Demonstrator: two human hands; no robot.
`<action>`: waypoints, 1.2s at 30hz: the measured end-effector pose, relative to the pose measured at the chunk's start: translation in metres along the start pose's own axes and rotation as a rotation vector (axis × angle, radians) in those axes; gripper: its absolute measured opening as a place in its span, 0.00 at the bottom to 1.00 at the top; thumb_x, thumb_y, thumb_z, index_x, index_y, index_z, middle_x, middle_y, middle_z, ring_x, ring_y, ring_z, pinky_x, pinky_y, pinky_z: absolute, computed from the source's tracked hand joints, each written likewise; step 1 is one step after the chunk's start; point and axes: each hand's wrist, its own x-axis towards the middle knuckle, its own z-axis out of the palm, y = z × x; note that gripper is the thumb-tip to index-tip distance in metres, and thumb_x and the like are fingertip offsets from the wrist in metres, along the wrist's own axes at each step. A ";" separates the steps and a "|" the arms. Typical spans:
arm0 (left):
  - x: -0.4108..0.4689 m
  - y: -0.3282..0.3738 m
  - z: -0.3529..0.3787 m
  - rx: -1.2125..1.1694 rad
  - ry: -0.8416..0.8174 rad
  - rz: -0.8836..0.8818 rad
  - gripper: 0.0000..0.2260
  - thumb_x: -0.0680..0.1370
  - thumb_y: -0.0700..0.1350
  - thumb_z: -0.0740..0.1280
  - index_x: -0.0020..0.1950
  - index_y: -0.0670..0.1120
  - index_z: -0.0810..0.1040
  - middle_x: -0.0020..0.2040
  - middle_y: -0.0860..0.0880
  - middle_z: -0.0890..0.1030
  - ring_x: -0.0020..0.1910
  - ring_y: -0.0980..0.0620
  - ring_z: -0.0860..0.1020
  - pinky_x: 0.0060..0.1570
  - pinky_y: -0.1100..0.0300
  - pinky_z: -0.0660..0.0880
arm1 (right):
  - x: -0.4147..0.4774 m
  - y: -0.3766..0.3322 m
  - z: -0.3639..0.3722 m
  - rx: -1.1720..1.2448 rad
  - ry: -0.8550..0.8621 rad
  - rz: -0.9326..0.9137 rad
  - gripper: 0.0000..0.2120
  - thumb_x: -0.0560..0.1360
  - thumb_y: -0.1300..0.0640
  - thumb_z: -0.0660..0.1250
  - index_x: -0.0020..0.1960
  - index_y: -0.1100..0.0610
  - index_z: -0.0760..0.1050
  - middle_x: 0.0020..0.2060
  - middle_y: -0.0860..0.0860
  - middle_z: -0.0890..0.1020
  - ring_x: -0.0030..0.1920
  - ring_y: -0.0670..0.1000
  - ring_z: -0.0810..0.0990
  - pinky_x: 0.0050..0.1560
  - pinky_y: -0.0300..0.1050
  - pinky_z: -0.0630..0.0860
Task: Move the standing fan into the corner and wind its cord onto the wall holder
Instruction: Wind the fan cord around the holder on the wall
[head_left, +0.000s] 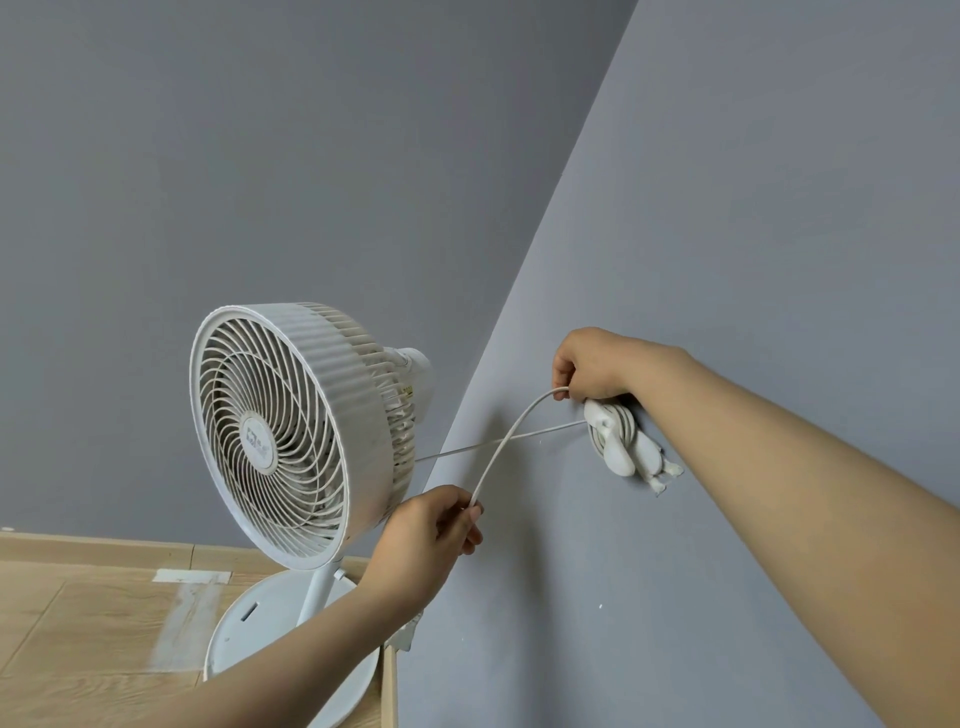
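The white standing fan (291, 431) stands in the corner of two grey walls, its round base (260, 629) on the wood floor. A white cord holder (615, 441) is fixed to the right wall, with several turns of white cord (511, 434) wound on it. One stretch of cord runs taut from the holder back to the fan. My right hand (592, 366) pinches the cord just above the holder. From there a loose arc of cord drops to my left hand (436, 530), which pinches it lower down near the fan.
A strip of pale tape (189, 613) lies on the wood floor left of the fan base. A wooden baseboard (93, 548) runs along the back wall. A small white fitting (408, 636) sits low on the right wall behind my left arm.
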 end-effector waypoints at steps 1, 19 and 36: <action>0.000 0.001 -0.001 0.000 0.002 0.002 0.05 0.78 0.42 0.64 0.45 0.45 0.80 0.35 0.49 0.84 0.34 0.54 0.82 0.44 0.52 0.81 | 0.000 0.000 -0.001 -0.006 0.002 0.009 0.15 0.70 0.70 0.63 0.45 0.55 0.83 0.45 0.56 0.83 0.41 0.54 0.78 0.41 0.42 0.75; 0.003 0.015 -0.005 -0.004 0.021 0.043 0.05 0.78 0.42 0.65 0.46 0.45 0.80 0.35 0.49 0.84 0.34 0.55 0.82 0.45 0.51 0.81 | -0.010 -0.004 -0.023 -0.208 0.001 0.135 0.09 0.69 0.64 0.70 0.48 0.58 0.81 0.48 0.56 0.84 0.48 0.57 0.82 0.52 0.48 0.78; -0.012 0.040 -0.011 0.031 0.018 0.097 0.05 0.77 0.43 0.66 0.43 0.46 0.81 0.34 0.52 0.84 0.34 0.56 0.82 0.45 0.51 0.81 | -0.066 0.003 -0.034 -0.053 0.026 0.157 0.06 0.71 0.62 0.70 0.48 0.60 0.82 0.44 0.60 0.86 0.33 0.55 0.78 0.45 0.46 0.79</action>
